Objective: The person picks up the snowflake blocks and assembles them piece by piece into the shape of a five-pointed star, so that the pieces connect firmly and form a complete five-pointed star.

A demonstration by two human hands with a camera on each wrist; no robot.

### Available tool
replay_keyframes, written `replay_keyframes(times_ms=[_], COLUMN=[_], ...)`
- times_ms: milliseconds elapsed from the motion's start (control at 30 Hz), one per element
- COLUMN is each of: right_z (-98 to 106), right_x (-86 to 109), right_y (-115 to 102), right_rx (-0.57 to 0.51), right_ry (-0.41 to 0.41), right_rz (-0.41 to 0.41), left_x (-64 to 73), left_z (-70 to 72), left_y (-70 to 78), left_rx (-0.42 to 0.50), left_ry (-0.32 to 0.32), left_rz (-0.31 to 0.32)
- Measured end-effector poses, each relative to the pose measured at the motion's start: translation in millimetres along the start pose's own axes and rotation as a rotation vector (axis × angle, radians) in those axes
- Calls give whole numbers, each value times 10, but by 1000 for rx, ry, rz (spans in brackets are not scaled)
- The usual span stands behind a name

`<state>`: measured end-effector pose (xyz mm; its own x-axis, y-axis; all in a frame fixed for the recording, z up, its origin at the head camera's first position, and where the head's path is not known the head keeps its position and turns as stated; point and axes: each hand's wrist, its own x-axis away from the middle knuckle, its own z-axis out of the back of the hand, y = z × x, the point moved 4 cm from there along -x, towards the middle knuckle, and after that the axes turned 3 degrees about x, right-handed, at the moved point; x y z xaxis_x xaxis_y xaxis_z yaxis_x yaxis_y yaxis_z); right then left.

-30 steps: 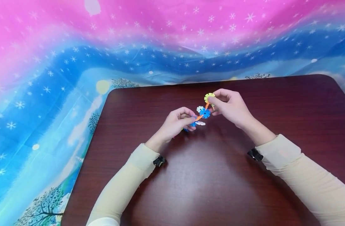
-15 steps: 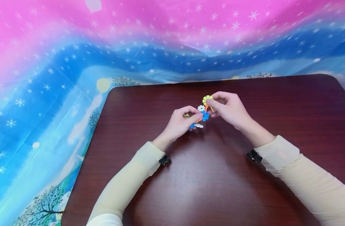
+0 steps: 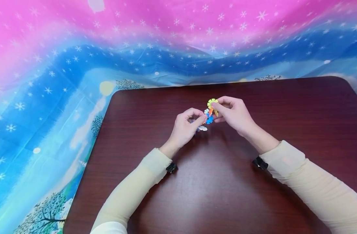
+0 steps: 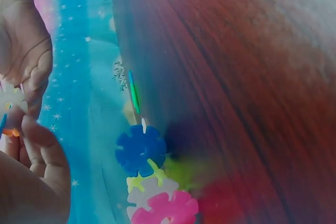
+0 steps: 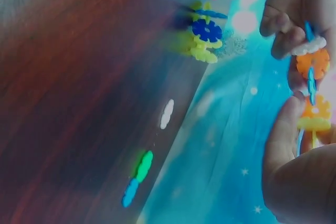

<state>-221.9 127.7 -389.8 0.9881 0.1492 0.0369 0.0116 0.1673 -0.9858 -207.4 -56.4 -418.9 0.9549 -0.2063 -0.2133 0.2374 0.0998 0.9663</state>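
A chain of slotted plastic snowflake discs spans both hands above the table. My right hand [image 3: 235, 114] pinches its upper end by a yellow disc [image 3: 212, 103], with an orange disc [image 3: 210, 112] joined below. My left hand [image 3: 185, 125] pinches the chain lower down, its thumb beside a blue disc [image 3: 209, 119]. A white disc [image 3: 206, 111] sits behind the blue one, and another white disc [image 3: 203, 128] juts out under the left fingers. From the right wrist view, orange discs [image 5: 313, 64] and a blue disc seen edge-on [image 5: 312, 85] lie between the hands. The left fingers hide the part they grip.
The wrist views show more joined discs low over the dark wood table [image 3: 219, 182]: blue [image 4: 140, 150], white and pink [image 4: 167, 209]. A white disc [image 5: 167, 114], a green one [image 5: 144, 166] and a blue one [image 5: 130, 192] appear edge-on. A patterned cloth [image 3: 166, 39] hangs behind.
My left hand has shifted right and slightly up along the chain, closer to the blue disc. The right hand has drifted a little left with the yellow disc in its grip.
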Motion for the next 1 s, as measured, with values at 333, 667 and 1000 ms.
replay_keyframes(times_ms=[333, 667, 1000], right_z=[542, 559, 572], right_x=[-266, -547, -639], right_y=[27, 418, 526], right_rx=[597, 1158, 1146], right_ry=[-3, -276, -269], right_rz=[72, 39, -5], left_x=[-19, -26, -44], left_z=[68, 154, 160], left_y=[-44, -86, -71], left_rx=[164, 210, 160], left_ry=[18, 94, 52], left_rz=[131, 136, 114])
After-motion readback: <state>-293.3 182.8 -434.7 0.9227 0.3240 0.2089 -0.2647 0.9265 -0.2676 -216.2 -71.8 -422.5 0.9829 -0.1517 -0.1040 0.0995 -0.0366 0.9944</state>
